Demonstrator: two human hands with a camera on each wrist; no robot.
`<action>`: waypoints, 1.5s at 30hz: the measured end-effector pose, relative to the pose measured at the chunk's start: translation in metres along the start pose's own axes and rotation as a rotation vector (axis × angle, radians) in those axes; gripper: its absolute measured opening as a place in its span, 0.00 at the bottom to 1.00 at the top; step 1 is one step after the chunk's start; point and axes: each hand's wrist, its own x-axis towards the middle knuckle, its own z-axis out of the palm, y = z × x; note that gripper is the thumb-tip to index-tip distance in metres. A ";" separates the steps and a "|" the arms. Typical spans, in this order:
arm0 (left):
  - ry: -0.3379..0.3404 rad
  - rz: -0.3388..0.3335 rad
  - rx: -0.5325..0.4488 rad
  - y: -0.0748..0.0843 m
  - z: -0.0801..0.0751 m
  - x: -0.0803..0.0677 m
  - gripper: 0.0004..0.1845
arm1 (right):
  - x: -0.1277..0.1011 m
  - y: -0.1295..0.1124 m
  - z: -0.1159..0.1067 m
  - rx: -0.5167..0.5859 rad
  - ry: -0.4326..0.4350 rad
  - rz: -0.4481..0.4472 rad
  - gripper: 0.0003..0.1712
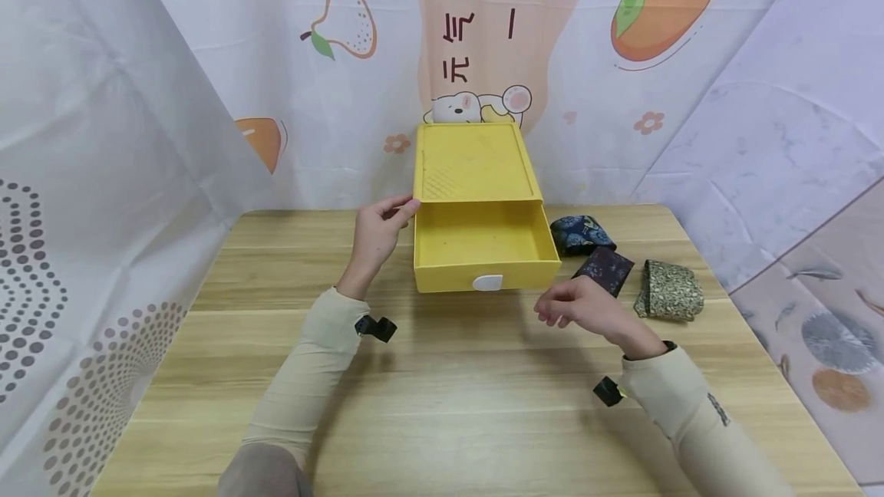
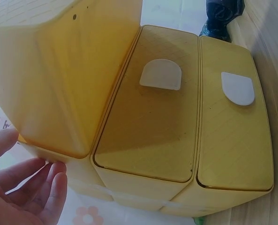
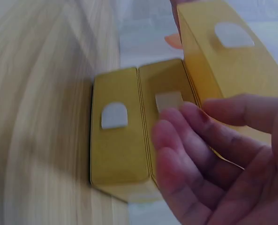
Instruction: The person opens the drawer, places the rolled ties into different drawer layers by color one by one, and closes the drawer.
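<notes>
A yellow drawer box stands at the back middle of the wooden table. Its top drawer is pulled out toward me and looks empty, with a white handle on its front. My left hand rests against the box's left front corner, thumb at the top edge. In the left wrist view its fingers lie fairly straight beside the box. My right hand hovers just right of the drawer front, fingers loosely curled, holding nothing. In the blurred right wrist view its fingers are before the lower drawers.
Three patterned cloth pouches lie right of the box: a dark blue floral one, a dark flat one and an olive speckled one. Printed fabric walls enclose the table on the left, back and right.
</notes>
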 end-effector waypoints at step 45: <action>-0.006 -0.019 0.023 0.001 -0.003 -0.001 0.21 | 0.020 0.054 -0.091 -0.706 0.081 0.037 0.28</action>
